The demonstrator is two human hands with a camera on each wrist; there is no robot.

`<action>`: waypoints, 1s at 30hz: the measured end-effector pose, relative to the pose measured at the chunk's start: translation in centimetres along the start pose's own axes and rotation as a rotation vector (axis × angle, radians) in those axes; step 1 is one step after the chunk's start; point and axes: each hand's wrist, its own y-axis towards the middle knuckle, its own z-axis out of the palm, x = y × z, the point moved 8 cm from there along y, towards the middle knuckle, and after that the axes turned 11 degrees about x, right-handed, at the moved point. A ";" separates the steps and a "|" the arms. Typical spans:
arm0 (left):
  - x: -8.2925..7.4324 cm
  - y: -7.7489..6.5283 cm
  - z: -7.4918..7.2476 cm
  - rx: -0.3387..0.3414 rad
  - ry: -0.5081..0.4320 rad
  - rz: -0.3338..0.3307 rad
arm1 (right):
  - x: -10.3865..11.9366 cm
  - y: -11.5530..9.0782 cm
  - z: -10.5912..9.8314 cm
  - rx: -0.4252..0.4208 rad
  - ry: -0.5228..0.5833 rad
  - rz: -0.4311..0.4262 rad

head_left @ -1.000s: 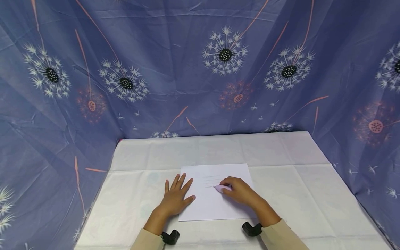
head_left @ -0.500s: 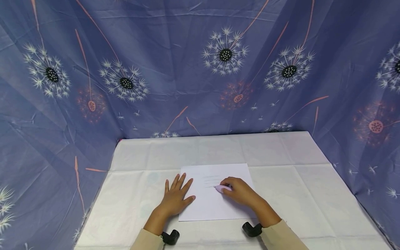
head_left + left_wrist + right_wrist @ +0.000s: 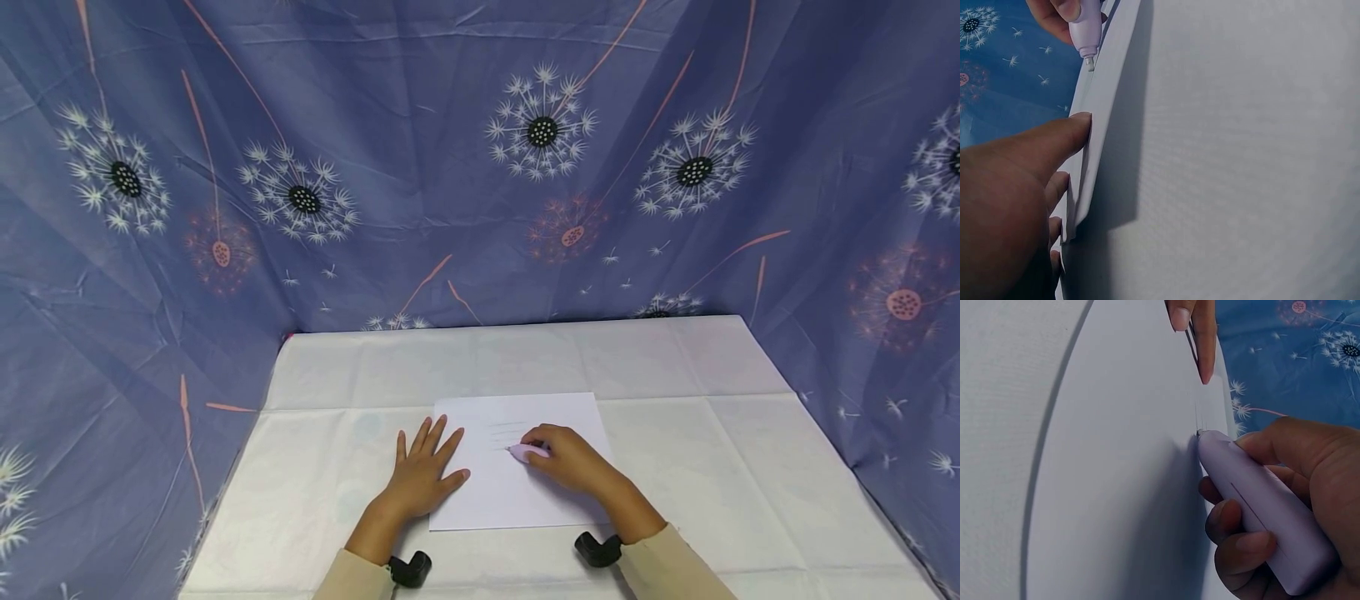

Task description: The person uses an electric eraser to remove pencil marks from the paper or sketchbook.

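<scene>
- Two hands are at the sheet of paper (image 3: 517,496), and the paper is the place to look from.
- On the left part of the paper, the left hand (image 3: 420,483) lies flat, with its fingers spread apart and its thumb pointing in over the paper. It grips nothing.
- Over the right part of the paper, the right hand (image 3: 573,458) has its fingers curled around a fat, light purple tool (image 3: 1266,512).
- That tool is above the paper, slanting, with its small silver tip down at the paper, close to its middle. The tip points toward the left hand.
- Thin, faint lines (image 3: 510,432) run side by side across the upper middle of the paper, between the two hands. The tip is at the lowest line. I cannot tell if they are drawn or cut.
- Under the paper and all around it is a white cloth (image 3: 697,467) with fold lines.
- Past the near edge of the paper are two tan sleeves (image 3: 356,577), one on each arm.
- Black bent pieces (image 3: 410,570) sit by both wrists, just past the near edge of the paper.
- Beyond the far edge of the paper, and off to both sides, hangs a blue curtain (image 3: 420,125) with white and pink puffy flowers (image 3: 542,132).
</scene>
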 end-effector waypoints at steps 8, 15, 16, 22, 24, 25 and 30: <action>-0.1 0.0 -0.2 0.000 -0.009 -0.001 | -0.1 -0.3 -0.5 -0.014 -0.021 0.012; -0.2 -0.1 -0.2 0.000 -0.009 0.001 | 0.1 -0.1 -0.3 -0.005 0.003 -0.016; -0.2 -0.1 -0.2 0.000 -0.010 0.001 | 0.1 0.0 -0.2 -0.006 0.004 -0.020; -0.2 -0.2 -0.2 -0.004 -0.020 0.002 | 0.4 0.2 0.0 0.002 -0.008 -0.014; -0.3 -0.3 -0.2 -0.011 -0.021 0.008 | 0.4 0.1 -0.1 0.003 -0.006 -0.011; -0.3 -0.3 -0.2 -0.014 -0.022 0.012 | 0.4 0.1 -0.1 0.001 -0.007 -0.009; -0.3 -0.3 -0.3 -0.021 -0.021 0.017 | 0.1 -0.2 -0.5 -0.008 -0.017 0.005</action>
